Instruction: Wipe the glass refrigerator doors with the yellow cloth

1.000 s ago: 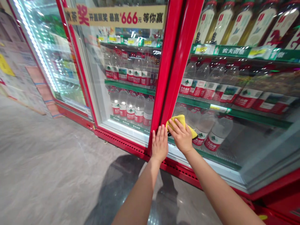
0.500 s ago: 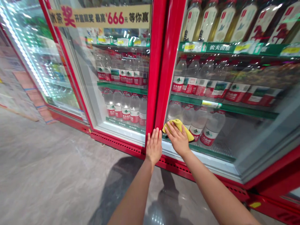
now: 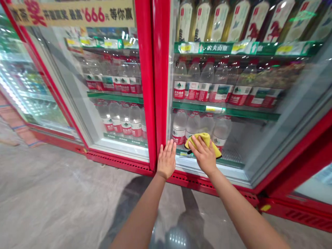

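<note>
My left hand point(image 3: 166, 159) lies flat with its fingers stretched upward on the lower part of the red door frame point(image 3: 161, 86), holding nothing. To its right, my right hand point(image 3: 205, 157) presses a folded yellow cloth point(image 3: 216, 149) with a dark edge against the lower part of the right glass door. The fingers of that hand rest over the cloth, and part of the cloth shows above and to the right of them. Behind the glass, close to the cloth, stand clear bottles with red and white labels point(image 3: 178, 133).
A left glass door with a yellow banner point(image 3: 70, 14) covers more bottles. Green-edged shelves point(image 3: 225, 112) cross the cooler. A red vented base point(image 3: 119, 166) runs above the grey floor point(image 3: 52, 193). Another red cooler point(image 3: 298, 211) stands at the right.
The view has shifted right, so the coolers appear farther left. My right hand and the cloth have moved right along the glass, away from my left hand, which remains on the frame.
</note>
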A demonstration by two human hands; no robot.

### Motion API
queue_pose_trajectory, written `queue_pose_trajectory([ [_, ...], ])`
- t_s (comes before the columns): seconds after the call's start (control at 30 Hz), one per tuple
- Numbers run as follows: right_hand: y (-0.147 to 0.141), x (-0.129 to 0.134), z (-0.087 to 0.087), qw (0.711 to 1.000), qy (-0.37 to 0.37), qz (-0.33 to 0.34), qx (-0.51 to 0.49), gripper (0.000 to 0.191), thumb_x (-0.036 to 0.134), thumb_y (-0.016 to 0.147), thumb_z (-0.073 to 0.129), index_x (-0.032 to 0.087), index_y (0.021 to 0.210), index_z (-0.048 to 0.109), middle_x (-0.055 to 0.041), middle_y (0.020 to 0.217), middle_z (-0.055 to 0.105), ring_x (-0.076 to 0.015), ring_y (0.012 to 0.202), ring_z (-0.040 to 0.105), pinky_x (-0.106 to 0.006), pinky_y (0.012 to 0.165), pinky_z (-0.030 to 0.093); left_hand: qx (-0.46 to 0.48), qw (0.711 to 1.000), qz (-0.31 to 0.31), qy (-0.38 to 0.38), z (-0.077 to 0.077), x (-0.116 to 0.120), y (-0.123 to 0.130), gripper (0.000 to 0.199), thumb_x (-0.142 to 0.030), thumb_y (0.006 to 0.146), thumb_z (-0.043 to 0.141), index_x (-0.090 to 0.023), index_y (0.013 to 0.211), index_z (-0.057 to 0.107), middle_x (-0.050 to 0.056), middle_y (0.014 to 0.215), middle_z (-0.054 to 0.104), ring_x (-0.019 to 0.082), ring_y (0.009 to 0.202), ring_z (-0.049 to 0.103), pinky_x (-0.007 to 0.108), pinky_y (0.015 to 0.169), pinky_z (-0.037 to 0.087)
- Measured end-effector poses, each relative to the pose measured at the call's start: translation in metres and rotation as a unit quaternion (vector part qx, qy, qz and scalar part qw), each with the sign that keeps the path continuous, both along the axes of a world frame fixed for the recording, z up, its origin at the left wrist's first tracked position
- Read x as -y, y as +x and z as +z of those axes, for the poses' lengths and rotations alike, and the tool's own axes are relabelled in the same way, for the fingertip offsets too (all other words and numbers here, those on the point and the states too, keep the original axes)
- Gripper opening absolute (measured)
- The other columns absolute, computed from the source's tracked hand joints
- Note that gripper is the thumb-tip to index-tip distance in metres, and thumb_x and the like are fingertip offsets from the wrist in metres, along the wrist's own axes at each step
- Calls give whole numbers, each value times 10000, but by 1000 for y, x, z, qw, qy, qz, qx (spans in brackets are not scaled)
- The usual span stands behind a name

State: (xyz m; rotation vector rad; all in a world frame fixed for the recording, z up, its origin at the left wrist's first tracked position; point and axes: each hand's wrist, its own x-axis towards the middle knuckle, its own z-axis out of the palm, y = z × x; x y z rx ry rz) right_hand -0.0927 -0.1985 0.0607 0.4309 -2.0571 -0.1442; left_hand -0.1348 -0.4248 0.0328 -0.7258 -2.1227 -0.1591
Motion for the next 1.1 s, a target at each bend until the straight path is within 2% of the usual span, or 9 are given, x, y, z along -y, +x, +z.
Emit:
queue_pose_trajectory([
  [0.17,21,-33,-30,990,113,53,71,418,165,1023,478,303,1402,587,16,1507,572,-137,1407,497,-405,1300,-30,-15,999,-33,-4,-3,-14,0,874,-68,918,477,-111,1634,-21,160,1641,332,256,1561,231,510,1292,190],
  [0.3,28,-62,-16,997,67,21,32,452,150,1012,497,318,1426,565,-1,1512,569,-159,1463,433,-458,1300,13,-22,998,-51,-13,-1,-26,-2,852,-74,917,481,-130,1640,34,126,1630,367,248,1573,177,522,1302,131],
  [0.43,17,-56,0,999,-10,-33,-26,465,153,1015,490,313,1447,551,-31,1544,531,-201,1521,342,-511,1295,17,-33,997,-63,-18,3,-43,-3,836,-79,913,482,-123,1639,68,125,1633,355,232,1579,143,514,1307,95],
  [0.53,20,-54,-16,999,37,-2,21,452,175,1021,488,300,1451,544,-19,1535,541,-185,1494,389,-479,1304,1,-43,996,-78,-19,4,-54,-2,846,-77,909,483,-117,1638,56,125,1636,348,222,1581,124,499,1308,90],
  [0.67,39,-86,-37,991,105,41,70,484,134,1006,486,334,1443,538,30,1516,564,-144,1439,463,-435,1310,86,-47,994,-98,-23,6,-66,0,842,-78,910,474,-121,1638,51,115,1646,328,224,1582,114,493,1307,79],
  [0.77,46,-109,-27,997,77,2,28,482,129,1011,484,317,1452,534,-2,1500,582,-164,1470,424,-468,1305,54,-48,992,-113,-32,8,-78,2,833,-84,909,480,-113,1636,76,118,1649,323,229,1582,121,497,1307,70],
  [0.9,42,-110,-14,998,20,-50,-19,458,136,1015,481,294,1439,558,-45,1498,582,-196,1502,376,-508,1295,38,-53,988,-135,-44,11,-99,7,798,-92,905,495,-106,1629,158,113,1642,343,215,1584,114,481,1309,45],
  [1.0,47,-112,-22,997,80,-12,9,395,181,1039,455,289,1391,600,-7,1466,614,-166,1454,442,-467,1303,14,-49,986,-151,-57,9,-113,12,756,-95,908,485,-104,1617,221,109,1637,356,205,1585,106,471,1309,26],
  [1.1,61,-133,-33,989,139,13,42,387,171,1043,440,306,1358,620,35,1450,627,-135,1411,486,-432,1306,6,-39,983,-167,-71,7,-122,15,743,-96,909,478,-106,1613,239,111,1633,369,208,1585,115,476,1308,25],
])
